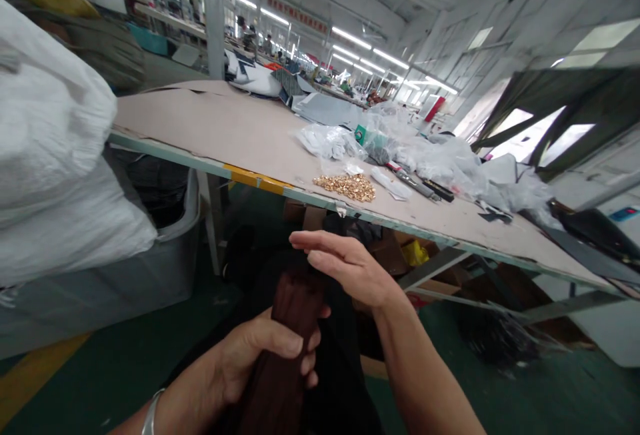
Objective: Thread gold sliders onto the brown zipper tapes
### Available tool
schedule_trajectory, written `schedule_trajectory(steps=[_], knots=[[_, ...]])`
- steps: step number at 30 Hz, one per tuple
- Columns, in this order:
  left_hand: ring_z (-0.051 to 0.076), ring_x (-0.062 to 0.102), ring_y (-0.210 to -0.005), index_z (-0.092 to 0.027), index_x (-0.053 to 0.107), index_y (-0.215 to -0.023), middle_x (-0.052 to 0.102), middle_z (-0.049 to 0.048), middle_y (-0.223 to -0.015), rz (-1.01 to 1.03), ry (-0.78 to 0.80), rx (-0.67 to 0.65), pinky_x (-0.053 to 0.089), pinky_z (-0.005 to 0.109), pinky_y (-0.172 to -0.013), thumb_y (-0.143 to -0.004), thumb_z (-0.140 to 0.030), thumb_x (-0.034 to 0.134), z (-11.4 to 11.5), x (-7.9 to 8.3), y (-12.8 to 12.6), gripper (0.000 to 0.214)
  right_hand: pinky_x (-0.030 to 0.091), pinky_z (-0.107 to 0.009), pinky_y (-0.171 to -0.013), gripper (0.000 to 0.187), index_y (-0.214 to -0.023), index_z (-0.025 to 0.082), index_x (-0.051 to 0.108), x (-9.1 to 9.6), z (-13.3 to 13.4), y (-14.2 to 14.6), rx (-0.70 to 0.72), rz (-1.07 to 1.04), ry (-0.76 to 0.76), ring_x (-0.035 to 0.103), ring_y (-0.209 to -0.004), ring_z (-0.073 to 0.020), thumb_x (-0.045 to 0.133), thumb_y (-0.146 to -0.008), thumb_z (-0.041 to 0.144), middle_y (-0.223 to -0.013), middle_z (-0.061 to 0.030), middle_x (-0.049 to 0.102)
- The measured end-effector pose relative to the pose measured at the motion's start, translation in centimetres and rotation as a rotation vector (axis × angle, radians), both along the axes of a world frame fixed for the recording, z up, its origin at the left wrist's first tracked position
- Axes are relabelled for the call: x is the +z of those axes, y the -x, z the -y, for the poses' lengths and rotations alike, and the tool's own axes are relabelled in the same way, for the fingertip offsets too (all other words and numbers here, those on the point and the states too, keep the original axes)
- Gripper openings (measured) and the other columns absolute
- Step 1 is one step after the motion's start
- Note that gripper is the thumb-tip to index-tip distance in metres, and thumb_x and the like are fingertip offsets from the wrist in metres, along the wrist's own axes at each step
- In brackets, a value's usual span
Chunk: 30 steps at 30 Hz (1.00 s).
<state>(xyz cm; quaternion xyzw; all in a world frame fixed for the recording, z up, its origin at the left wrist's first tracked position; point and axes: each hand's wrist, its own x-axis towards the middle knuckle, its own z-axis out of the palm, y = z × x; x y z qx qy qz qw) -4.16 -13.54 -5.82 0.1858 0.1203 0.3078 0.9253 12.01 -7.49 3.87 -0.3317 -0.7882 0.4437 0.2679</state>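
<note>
My left hand (270, 342) is wrapped round a dark red-brown bundle of long strips (293, 315), perhaps leather straps, held upright and slightly tilted in front of my lap. Its lower part runs out of the bottom of the view. Just above and to the right of the bundle's top end is my right hand (350, 265), flat, fingers stretched out and holding nothing. Whether its palm touches the strips I cannot tell. Beyond the hands, a pile of small gold-coloured metal pieces (346, 186) lies near the edge of the table (220, 118).
Clear plastic bags (330, 142), a grey pen-like tool (413, 182) and a black item (439, 190) lie behind the gold pieces. A large white sack (60, 155) rests on a grey bin (150, 288) at left. Cardboard boxes (390, 255) sit under the table.
</note>
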Motion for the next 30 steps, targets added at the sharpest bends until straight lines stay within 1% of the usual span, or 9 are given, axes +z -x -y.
schedule_trajectory(steps=[3, 7, 13, 16, 19, 22, 24, 27, 30], knots=[[0.014, 0.064, -0.059, -0.014, 0.071, -0.104, 0.068, 0.0008, -0.072, -0.015, -0.007, -0.010, 0.053, 0.034, -0.066, -0.054, -0.007, 0.069, -0.1, 0.4, -0.4, 0.050, 0.051, -0.030, -0.083, 0.033, -0.119, 0.017, 0.067, 0.0, -1.0, -0.7, 0.049, 0.079, 0.140, 0.066, -0.097, -0.0211, 0.062, -0.090, 0.032, -0.108, -0.0061, 0.072], [0.015, 0.066, -0.060, -0.013, 0.069, -0.106, 0.069, 0.0022, -0.074, -0.032, -0.012, -0.046, 0.054, 0.037, -0.068, -0.053, -0.006, 0.067, -0.3, 0.4, -0.9, 0.053, 0.051, -0.027, -0.076, 0.020, -0.087, 0.013, 0.075, -0.5, -1.9, 0.2, 0.118, 0.038, 0.244, 0.067, -0.092, -0.0204, 0.069, -0.083, 0.032, -0.104, -0.0083, 0.073], [0.018, 0.068, -0.062, -0.013, 0.068, -0.106, 0.070, 0.0040, -0.078, -0.062, 0.008, -0.049, 0.054, 0.041, -0.071, -0.054, -0.005, 0.068, -0.4, 0.2, -1.0, 0.053, 0.050, -0.023, -0.063, 0.023, -0.085, 0.014, 0.067, -0.8, -2.9, 1.9, -0.121, -0.100, 0.101, 0.063, -0.073, -0.0133, 0.058, -0.091, 0.034, -0.084, -0.0036, 0.071], [0.019, 0.068, -0.061, -0.013, 0.067, -0.107, 0.071, 0.0050, -0.077, -0.077, 0.013, -0.023, 0.054, 0.041, -0.069, -0.055, -0.005, 0.070, -0.5, -0.1, -0.9, 0.052, 0.050, -0.020, -0.051, 0.019, -0.085, 0.017, 0.061, 1.3, -3.3, 1.9, -0.277, -0.313, 0.001, 0.061, -0.059, -0.0107, 0.056, -0.091, 0.033, -0.074, 0.0011, 0.066], [0.023, 0.070, -0.063, -0.013, 0.068, -0.106, 0.073, 0.0069, -0.078, -0.099, 0.033, 0.010, 0.055, 0.041, -0.067, -0.058, -0.007, 0.072, -0.9, -0.7, -1.0, 0.049, 0.046, -0.016, -0.041, 0.012, -0.081, 0.019, 0.062, 5.3, -3.0, 1.2, -0.381, -0.507, -0.143, 0.056, -0.046, -0.0077, 0.061, -0.089, 0.028, -0.061, 0.0053, 0.061], [0.020, 0.070, -0.063, -0.013, 0.068, -0.105, 0.073, 0.0056, -0.078, -0.127, 0.084, 0.050, 0.055, 0.039, -0.068, -0.065, -0.010, 0.074, -1.2, -1.3, -1.1, 0.041, 0.043, -0.014, -0.037, 0.011, -0.079, 0.020, 0.063, 9.2, -1.5, 0.4, -0.451, -0.554, -0.177, 0.054, -0.040, -0.0053, 0.063, -0.087, 0.027, -0.062, 0.0059, 0.063], [0.017, 0.069, -0.060, -0.014, 0.068, -0.105, 0.073, 0.0036, -0.075, -0.144, 0.128, 0.073, 0.055, 0.033, -0.065, -0.071, -0.015, 0.074, -1.1, -1.5, -1.0, 0.034, 0.043, -0.014, -0.035, 0.010, -0.081, 0.021, 0.064, 10.3, -0.1, 0.1, -0.429, -0.539, -0.151, 0.055, -0.039, -0.0059, 0.065, -0.087, 0.028, -0.063, 0.0053, 0.064], [0.016, 0.069, -0.058, -0.015, 0.068, -0.106, 0.074, 0.0028, -0.074, -0.147, 0.185, 0.080, 0.053, 0.028, -0.057, -0.081, -0.037, 0.070, -0.8, -1.4, -0.6, 0.033, 0.046, -0.017, -0.035, 0.009, -0.087, 0.021, 0.065, 8.8, 1.8, 0.3, -0.360, -0.450, -0.086, 0.058, -0.042, -0.0087, 0.063, -0.089, 0.030, -0.067, 0.0031, 0.067], [0.017, 0.070, -0.061, -0.015, 0.068, -0.106, 0.075, 0.0042, -0.077, -0.081, 0.194, 0.073, 0.055, 0.030, -0.062, -0.078, -0.061, 0.062, -0.6, -1.6, -0.7, 0.054, 0.049, -0.020, -0.046, 0.011, -0.089, 0.019, 0.067, 4.4, 2.7, 1.1, -0.427, -0.235, -0.126, 0.061, -0.053, -0.0113, 0.062, -0.090, 0.029, -0.067, 0.0011, 0.067]])
